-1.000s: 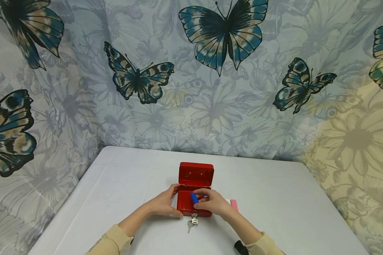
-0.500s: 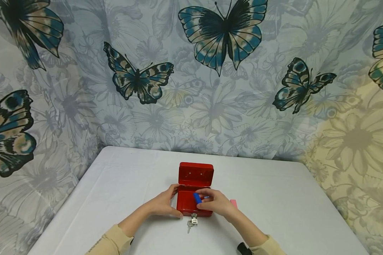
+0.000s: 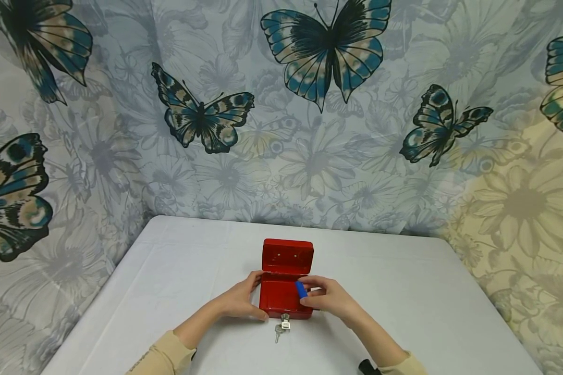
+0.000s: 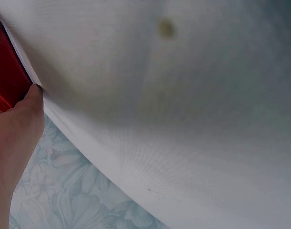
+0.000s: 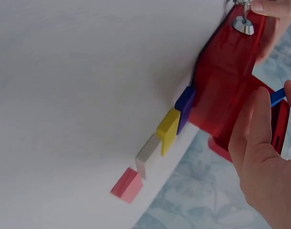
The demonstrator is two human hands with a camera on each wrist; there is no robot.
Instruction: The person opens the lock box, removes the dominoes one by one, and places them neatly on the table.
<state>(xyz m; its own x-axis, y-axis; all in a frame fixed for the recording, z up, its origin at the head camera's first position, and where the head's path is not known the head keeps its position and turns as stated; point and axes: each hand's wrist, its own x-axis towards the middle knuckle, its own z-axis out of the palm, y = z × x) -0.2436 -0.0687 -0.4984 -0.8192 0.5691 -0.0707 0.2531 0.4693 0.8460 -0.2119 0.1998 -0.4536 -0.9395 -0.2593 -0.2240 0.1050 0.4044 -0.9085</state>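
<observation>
On the white table stands a red metal cash box [image 3: 278, 302], its lid [image 3: 288, 255] raised at the back. A key ring with keys [image 3: 279, 332] hangs at the front lock. My left hand [image 3: 238, 299] grips the box's left side, thumb at the front corner and fingers at the rear. Between thumb and fingers, my right hand [image 3: 332, 298] pinches a small blue block [image 3: 301, 289] over the right part of the box. The right wrist view shows the blue block mostly hidden by the fingers.
Beside the box, the right wrist view shows a row of blocks: purple [image 5: 185, 110], yellow [image 5: 169, 131], whitish [image 5: 147, 155] and pink [image 5: 127, 186]. A black object [image 3: 368, 367] sits by the right sleeve. Butterfly-patterned cloth [image 3: 281, 172] hangs behind the table.
My right hand has moved rightward with the blue block, from the middle of the cash box to its right side. It now hides the pink block in the head view. My left hand stays put.
</observation>
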